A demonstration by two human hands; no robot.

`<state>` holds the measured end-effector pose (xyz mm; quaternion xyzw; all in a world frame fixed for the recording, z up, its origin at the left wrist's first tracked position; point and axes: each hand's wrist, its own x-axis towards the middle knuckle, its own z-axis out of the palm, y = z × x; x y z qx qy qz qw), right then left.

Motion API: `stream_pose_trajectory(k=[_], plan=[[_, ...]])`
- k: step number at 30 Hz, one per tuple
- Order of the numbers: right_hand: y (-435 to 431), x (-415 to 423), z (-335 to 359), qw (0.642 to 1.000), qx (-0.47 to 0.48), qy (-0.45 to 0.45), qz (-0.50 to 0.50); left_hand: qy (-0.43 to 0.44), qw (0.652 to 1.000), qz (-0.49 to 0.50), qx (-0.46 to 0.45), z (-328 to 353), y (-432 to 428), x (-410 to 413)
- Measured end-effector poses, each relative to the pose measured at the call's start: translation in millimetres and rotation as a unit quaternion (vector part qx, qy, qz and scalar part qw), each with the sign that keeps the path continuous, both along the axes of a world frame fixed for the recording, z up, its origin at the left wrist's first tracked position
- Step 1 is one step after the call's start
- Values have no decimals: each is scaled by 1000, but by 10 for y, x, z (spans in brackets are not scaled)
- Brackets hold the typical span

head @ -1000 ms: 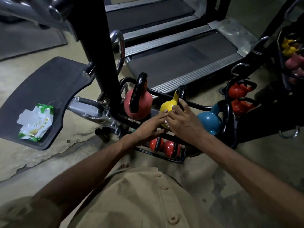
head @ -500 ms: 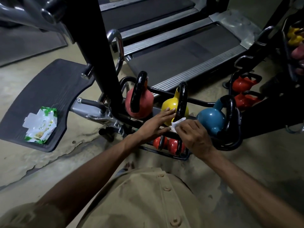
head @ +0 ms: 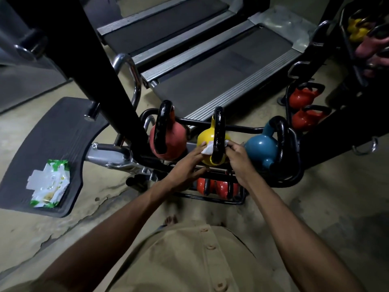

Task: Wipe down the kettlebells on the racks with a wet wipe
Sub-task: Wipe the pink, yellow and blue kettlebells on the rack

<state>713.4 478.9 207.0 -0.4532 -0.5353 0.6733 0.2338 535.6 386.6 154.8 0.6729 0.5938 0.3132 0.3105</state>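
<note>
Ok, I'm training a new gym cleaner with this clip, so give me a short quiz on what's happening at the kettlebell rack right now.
1. Multiple choice: the wet wipe is looped behind the black handle of which one? A the pink one, B the yellow kettlebell, C the blue one.
2. True or false: the wipes packet lies on the bare floor.
3. Fill in: the left hand and the right hand each hold an end of the ____.
Key: 1 B. 2 False, it lies on the dark footplate. 3 wet wipe.
</note>
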Motion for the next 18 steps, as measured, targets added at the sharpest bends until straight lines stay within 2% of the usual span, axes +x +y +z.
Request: stream_pose_trajectory(k=[4,12,18], plan=[[113,95,15,998,11,-14,63,-1,1000,4,1,-4,-12,7],[271,43,126,992,5,-42,119,-7,1000,0,6,2,-4,9],[-63,291,81,997,-12,70,21,-5,1000,11,2,26,-15,19]])
